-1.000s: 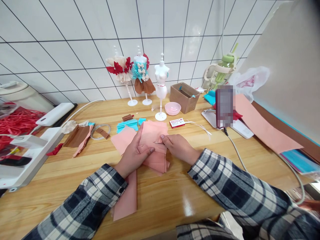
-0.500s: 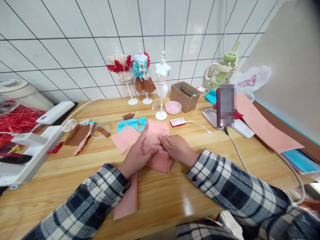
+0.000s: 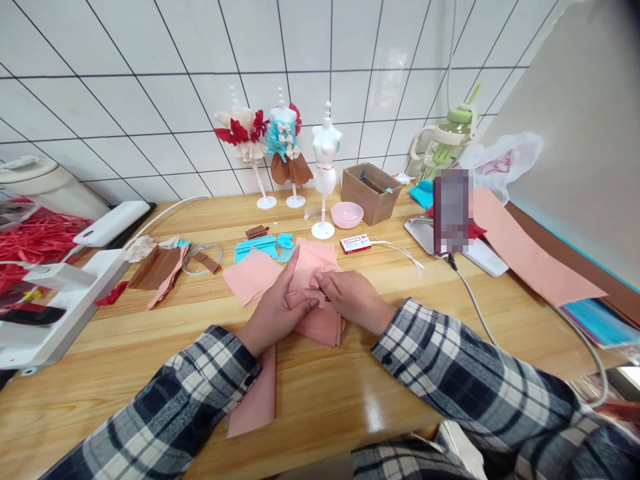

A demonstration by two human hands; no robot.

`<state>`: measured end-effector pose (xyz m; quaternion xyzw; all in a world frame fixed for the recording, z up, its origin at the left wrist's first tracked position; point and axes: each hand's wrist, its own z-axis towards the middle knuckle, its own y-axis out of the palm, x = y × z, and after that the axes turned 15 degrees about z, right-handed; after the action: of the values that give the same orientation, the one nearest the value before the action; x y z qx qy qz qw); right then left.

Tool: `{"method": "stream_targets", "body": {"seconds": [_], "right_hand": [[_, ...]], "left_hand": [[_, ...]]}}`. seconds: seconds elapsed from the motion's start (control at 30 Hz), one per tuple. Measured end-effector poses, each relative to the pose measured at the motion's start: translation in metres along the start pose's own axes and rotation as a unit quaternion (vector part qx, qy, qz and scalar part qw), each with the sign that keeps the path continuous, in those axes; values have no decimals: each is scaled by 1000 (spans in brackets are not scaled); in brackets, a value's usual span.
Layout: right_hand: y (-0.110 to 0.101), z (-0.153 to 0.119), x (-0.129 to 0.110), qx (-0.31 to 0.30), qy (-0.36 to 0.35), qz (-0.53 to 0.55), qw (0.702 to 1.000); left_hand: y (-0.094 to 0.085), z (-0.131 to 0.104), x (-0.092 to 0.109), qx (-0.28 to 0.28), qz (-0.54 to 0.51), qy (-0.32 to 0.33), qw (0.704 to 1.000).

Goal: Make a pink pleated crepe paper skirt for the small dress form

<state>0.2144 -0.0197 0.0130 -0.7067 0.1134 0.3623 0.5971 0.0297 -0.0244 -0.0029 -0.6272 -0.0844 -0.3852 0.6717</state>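
My left hand [image 3: 274,312] is closed on a stack of pink crepe paper [image 3: 320,327], its thumb across the front and its index finger stretched up along the side. From the other side my right hand [image 3: 354,299] pinches the same paper near its middle, fingertips close to the left thumb. The paper's upper part stands behind the fingers and its layered lower edges hang below them. Left of the hands lies a loose pink crepe square [image 3: 250,275]. A long pink strip [image 3: 257,403] runs under my left wrist.
Behind stand two dressed mini mannequins [image 3: 245,137] and a bare white mannequin [image 3: 326,153]. Near them are a pink bowl [image 3: 347,215], a cardboard box [image 3: 375,193] and a small red-white box [image 3: 355,245]. A phone [image 3: 451,213] stands at right, a power strip [image 3: 75,313] at left.
The fingers of my right hand have shifted slightly at the paper's middle, and the paper there has moved a little. Otherwise the scene looks the same.
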Motion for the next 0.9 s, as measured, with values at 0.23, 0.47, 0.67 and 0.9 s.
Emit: {"method": "stream_targets", "body": {"seconds": [0.23, 0.47, 0.67, 0.9], "right_hand": [[1, 1, 0, 4, 4, -14, 1000], [2, 0, -2, -1, 8, -7, 1000], [4, 0, -1, 9, 5, 6, 1000], [4, 0, -2, -1, 13, -11, 1000]], "left_hand": [[2, -1, -1, -4, -4, 1, 1000], [1, 0, 0, -7, -5, 2, 1000], [2, -2, 1, -15, 3, -3, 1000], [3, -4, 0, -26, 7, -16, 1000]]}}
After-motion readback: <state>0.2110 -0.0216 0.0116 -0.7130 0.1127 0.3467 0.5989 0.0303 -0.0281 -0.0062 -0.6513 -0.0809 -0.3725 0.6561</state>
